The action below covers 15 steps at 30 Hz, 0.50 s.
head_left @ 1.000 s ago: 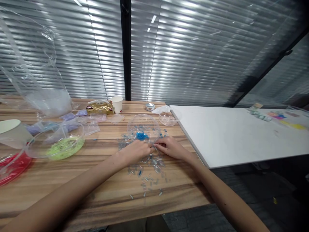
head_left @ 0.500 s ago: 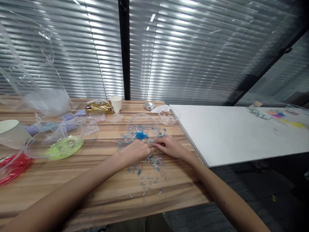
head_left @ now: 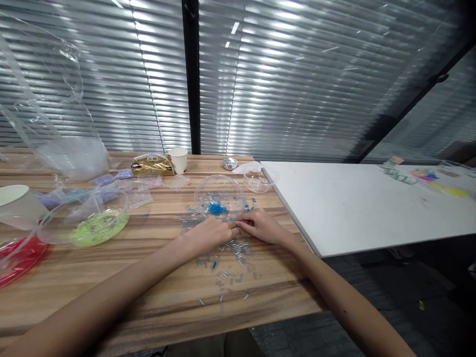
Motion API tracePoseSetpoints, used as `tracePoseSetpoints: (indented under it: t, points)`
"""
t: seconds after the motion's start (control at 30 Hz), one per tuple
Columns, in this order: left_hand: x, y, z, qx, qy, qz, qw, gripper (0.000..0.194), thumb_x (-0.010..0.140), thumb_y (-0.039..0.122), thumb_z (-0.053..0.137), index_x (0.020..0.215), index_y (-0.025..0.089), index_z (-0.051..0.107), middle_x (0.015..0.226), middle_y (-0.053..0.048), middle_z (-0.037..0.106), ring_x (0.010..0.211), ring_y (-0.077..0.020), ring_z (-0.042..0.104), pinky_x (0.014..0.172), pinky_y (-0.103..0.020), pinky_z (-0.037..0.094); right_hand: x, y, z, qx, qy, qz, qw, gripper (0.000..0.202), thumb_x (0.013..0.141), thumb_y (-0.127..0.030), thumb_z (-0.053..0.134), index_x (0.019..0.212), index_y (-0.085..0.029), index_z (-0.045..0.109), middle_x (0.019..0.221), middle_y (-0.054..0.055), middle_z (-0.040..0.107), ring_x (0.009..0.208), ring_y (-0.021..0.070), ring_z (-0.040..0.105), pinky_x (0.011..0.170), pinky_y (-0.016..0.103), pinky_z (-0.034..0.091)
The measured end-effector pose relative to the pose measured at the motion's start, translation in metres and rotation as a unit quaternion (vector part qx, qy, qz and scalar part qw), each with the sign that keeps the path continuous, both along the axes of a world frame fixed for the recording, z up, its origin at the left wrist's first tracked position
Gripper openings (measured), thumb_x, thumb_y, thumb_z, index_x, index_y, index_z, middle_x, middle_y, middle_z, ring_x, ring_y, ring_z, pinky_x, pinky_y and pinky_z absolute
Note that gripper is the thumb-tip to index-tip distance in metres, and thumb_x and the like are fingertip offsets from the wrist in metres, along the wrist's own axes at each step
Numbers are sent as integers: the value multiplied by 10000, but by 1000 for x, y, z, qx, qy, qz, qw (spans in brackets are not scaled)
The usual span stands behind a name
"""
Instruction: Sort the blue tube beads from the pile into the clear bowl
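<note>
Left hand (head_left: 213, 232) and right hand (head_left: 258, 224): fingertips together, fingers bent in; can't tell what, if anything, is pinched. Clear round bowl (head_left: 220, 196) just beyond both hands, thin see-through plastic, bright blue pieces (head_left: 217, 208) heaped inside. Short clear tube-like pieces (head_left: 240, 253) scattered loose on the wood-grain table (head_left: 167, 292), beside and nearer the wearer than the hands, a few blue ones mixed in. Past the bowl, to its right: another clear round container (head_left: 258, 182), white crumpled sheet (head_left: 246, 167) next to it, small shiny round tin (head_left: 230, 163) behind. To the left: white paper cup (head_left: 179, 161) touching or just beside a glossy gold packet (head_left: 152, 165), flat clear bags (head_left: 141, 198), then clear dish with lime-green contents (head_left: 99, 228), and red contents (head_left: 24, 260) at far left. Smooth white tabletop (head_left: 364, 203) on the right
</note>
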State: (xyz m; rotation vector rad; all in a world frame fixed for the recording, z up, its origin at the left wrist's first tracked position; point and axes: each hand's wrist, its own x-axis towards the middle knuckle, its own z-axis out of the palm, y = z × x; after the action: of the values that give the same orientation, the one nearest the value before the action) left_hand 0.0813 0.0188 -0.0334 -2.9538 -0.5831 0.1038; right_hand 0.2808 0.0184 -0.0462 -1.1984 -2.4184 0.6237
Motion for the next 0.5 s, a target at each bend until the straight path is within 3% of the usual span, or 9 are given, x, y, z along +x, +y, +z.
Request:
tracePoseSetpoints:
  t: [0.23,0.5]
  points:
    - [1,-1,3,-14,14,7,1000,229,880,8,451,1047,120,559,1036,-98,635,917,-204,625,688,-264,477,-1,-1,2,-3,2,-2,1000,260,913,-221,475,773,-141,679,725,46,691,616,131,565,594,221,359]
    - [-1,0,0,-35,-56,-1,998,239,861,-21,435,997,127,563,982,-97,648,890,-181,632,714,-248,487,-1,-1,2,3,-2,-8,1000,266,914,-222,475,774,-138,687,743,54,699,640,138,578,616,224,371]
